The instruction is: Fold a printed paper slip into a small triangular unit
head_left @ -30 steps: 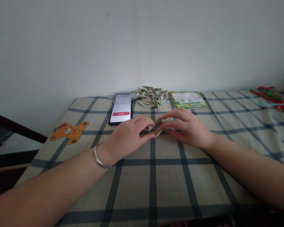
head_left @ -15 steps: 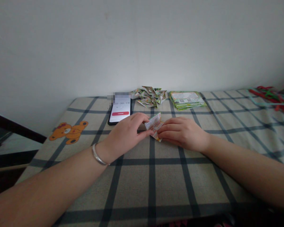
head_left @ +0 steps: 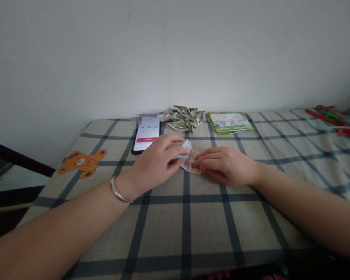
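A small printed sheet of paper (head_left: 189, 160), white with orange and green print, lies creased on the checked cloth with its upper left part standing up. My left hand (head_left: 163, 157), a silver bangle on its wrist, has the sheet's left edge between thumb and fingers. From the other side my right hand (head_left: 226, 165) holds the sheet's right part, its fingers lying together over it. The right thumb is mostly hidden.
Behind my hands lie a phone (head_left: 147, 134) showing a running timer, a heap of folded paper pieces (head_left: 182, 125) and a stack of green printed sheets (head_left: 230, 121). Red and teal ribbons (head_left: 335, 120) lie far right. A bear picture (head_left: 83, 163) is on the checked tablecloth (head_left: 163, 233).
The sheet has turned and opened flatter, so more of its printed inside shows. My left fingers have shifted along its edge, and the right hand has barely moved.
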### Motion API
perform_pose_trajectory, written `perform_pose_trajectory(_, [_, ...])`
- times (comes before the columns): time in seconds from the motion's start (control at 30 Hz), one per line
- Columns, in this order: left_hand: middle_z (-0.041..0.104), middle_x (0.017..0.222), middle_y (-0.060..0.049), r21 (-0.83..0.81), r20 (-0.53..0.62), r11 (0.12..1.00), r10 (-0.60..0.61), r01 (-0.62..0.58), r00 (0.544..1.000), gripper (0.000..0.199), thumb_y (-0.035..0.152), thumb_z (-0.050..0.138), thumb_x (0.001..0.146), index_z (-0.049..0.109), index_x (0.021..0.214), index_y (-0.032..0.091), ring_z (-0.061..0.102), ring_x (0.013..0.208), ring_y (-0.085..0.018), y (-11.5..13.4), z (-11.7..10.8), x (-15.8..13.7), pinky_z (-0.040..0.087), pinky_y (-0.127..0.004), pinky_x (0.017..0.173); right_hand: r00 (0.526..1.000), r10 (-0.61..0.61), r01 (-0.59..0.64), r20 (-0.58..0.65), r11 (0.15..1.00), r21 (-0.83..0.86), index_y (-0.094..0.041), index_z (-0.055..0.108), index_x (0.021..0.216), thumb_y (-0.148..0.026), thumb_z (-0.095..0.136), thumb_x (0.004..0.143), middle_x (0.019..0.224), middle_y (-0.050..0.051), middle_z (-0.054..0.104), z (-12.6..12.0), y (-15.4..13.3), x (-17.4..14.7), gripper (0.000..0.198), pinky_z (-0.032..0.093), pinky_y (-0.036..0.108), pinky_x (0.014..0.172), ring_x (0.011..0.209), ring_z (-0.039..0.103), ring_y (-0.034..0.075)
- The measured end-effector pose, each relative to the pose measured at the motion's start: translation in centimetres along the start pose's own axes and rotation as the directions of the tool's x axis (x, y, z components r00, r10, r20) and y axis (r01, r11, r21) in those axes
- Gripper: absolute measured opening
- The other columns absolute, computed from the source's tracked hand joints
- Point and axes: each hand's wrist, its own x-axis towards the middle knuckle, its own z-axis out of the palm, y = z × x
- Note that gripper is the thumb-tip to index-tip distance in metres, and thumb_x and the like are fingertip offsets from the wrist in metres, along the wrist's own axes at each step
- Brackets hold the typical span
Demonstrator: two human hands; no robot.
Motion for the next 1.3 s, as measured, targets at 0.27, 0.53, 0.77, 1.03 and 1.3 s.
perform_pose_trajectory(0.27, [0.058, 0.125, -0.008, 0.098, 0.118, 0.975, 0.19, -0.202, 0.975, 0.016, 0.019, 0.058, 0.086, 0.067, 0.099, 0.017, 0.045, 0.126, -0.028, 0.1, -0.3, -0.1, 0.044, -0.047, 0.105, 0.994, 0.104, -0.108, 0.036, 0.985, 0.136, -0.015, 0.064, 0.1, -0.01, 0.049, 0.088, 0.099, 0.01, 0.069, -0.7, 0.0, 0.2, 0.02, 0.051, 0.034, 0.087, 0.098, 0.063, 0.018])
perform_pose_trajectory(0.53, [0.065, 0.112, -0.004, 0.121, 0.116, 0.949, 0.277, -0.29, 0.954, 0.015, 0.019, 0.057, 0.091, 0.069, 0.099, 0.021, 0.05, 0.119, -0.024, -0.5, 0.0, 0.0, 0.048, -0.042, 0.102, 0.981, 0.194, -0.192, -0.003, 0.972, 0.134, -0.016, 0.065, 0.096, -0.019, 0.052, 0.09, 0.092, 0.007, 0.068, -0.3, 0.1, 0.2, 0.014, 0.049, 0.031, 0.079, 0.086, 0.062, 0.017])
perform_pose_trajectory(0.77, [0.066, 0.106, -0.003, 0.08, 0.099, 0.954, 0.28, -0.289, 0.955, 0.015, 0.018, 0.058, 0.09, 0.071, 0.096, 0.023, 0.049, 0.117, -0.023, -0.4, 0.0, 0.1, 0.047, -0.04, 0.102, 0.897, 0.43, -0.428, -0.1, 0.903, 0.039, -0.018, 0.063, 0.087, -0.022, 0.057, 0.087, 0.08, 0.002, 0.065, 0.6, -0.1, 0.8, 0.007, 0.041, 0.026, 0.066, 0.073, 0.058, 0.014])
perform_pose_trajectory(1.03, [0.066, 0.103, -0.002, 0.066, 0.092, 0.957, 0.276, -0.283, 0.957, 0.014, 0.017, 0.058, 0.09, 0.07, 0.094, 0.023, 0.049, 0.115, -0.022, -0.3, 0.1, 0.0, 0.047, -0.038, 0.101, 0.853, 0.499, -0.5, -0.154, 0.865, 0.038, -0.018, 0.063, 0.084, -0.023, 0.057, 0.087, 0.077, 0.002, 0.065, 1.7, -0.2, 2.0, 0.008, 0.039, 0.025, 0.065, 0.071, 0.056, 0.014])
perform_pose_trajectory(1.3, [0.066, 0.103, -0.002, 0.07, 0.122, 0.958, 0.269, -0.278, 0.956, 0.012, 0.017, 0.057, 0.09, 0.068, 0.095, 0.021, 0.048, 0.117, -0.024, -0.3, 0.1, -0.1, 0.046, -0.041, 0.102, 0.873, 0.446, -0.453, -0.196, 0.891, 0.01, -0.017, 0.063, 0.085, -0.017, 0.06, 0.086, 0.08, 0.002, 0.065, 2.3, 0.2, 2.2, 0.003, 0.04, 0.025, 0.067, 0.074, 0.056, 0.014])
